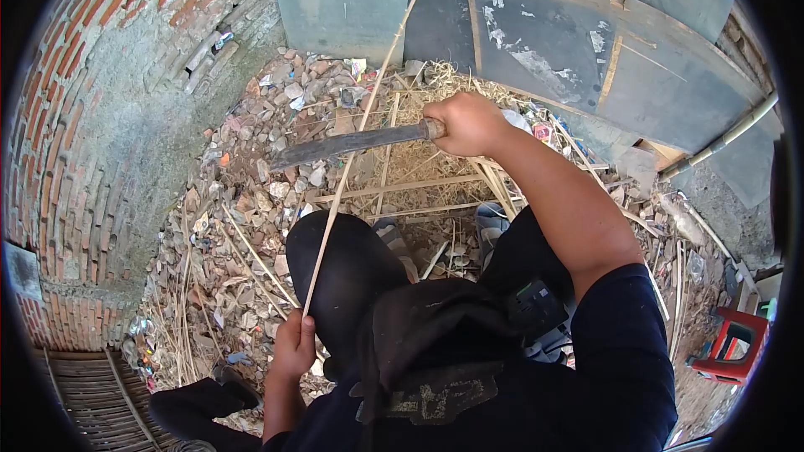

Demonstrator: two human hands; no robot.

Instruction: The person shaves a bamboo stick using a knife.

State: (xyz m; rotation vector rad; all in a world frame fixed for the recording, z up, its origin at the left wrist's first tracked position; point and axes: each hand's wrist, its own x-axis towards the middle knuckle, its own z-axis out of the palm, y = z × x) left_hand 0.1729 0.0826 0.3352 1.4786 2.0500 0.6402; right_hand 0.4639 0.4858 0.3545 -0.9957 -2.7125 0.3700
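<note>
A long, thin bamboo strip (332,209) rises at a slant from my left hand (293,345), which is closed around its lower end. The strip runs past my bent left knee, and its far tip reaches up toward the grey boards. My right hand (467,124) grips the wooden handle of a machete (314,151). Its dark blade points left and crosses the strip about halfway along; whether the two touch, I cannot tell. Beneath them, more bamboo strips (419,187) lie crossed over pale shavings (440,159) near my feet.
Stony rubble with litter (251,192) covers the ground. A brick wall (75,142) stands at left, grey boards (536,42) at the front. A red stool (733,347) is at right. At lower left are a dark trouser leg (197,408) and a woven bamboo panel (96,393).
</note>
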